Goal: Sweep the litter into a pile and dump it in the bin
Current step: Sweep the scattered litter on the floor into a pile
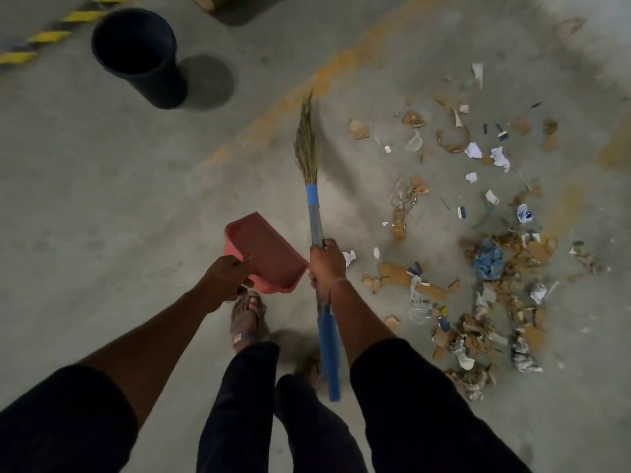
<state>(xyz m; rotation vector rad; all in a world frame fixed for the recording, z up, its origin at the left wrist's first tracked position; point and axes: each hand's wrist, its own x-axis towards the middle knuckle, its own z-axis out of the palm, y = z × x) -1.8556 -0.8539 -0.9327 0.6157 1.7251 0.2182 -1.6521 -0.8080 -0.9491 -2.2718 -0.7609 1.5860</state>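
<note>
My right hand (pixel 327 264) grips the shaft of a grass broom (pixel 309 155), whose bristles point away from me above the concrete floor. The broom's blue handle end reaches back past my right forearm. My left hand (pixel 225 278) holds a pink dustpan (pixel 269 254) by its near edge, tilted, just left of the broom shaft. Litter (pixel 488 261) lies scattered to the right: cardboard scraps, crumpled paper, clear plastic and a blue wad. A dark round bin (pixel 136 52) stands open at the upper left, well away from the litter.
A faded yellow line (pixel 307 87) crosses the floor diagonally between bin and litter. Yellow-and-black striping (pixel 47 35) runs at the far upper left. A cardboard box corner (pixel 211 1) shows at the top edge. My sandalled foot (pixel 247 319) stands below the dustpan.
</note>
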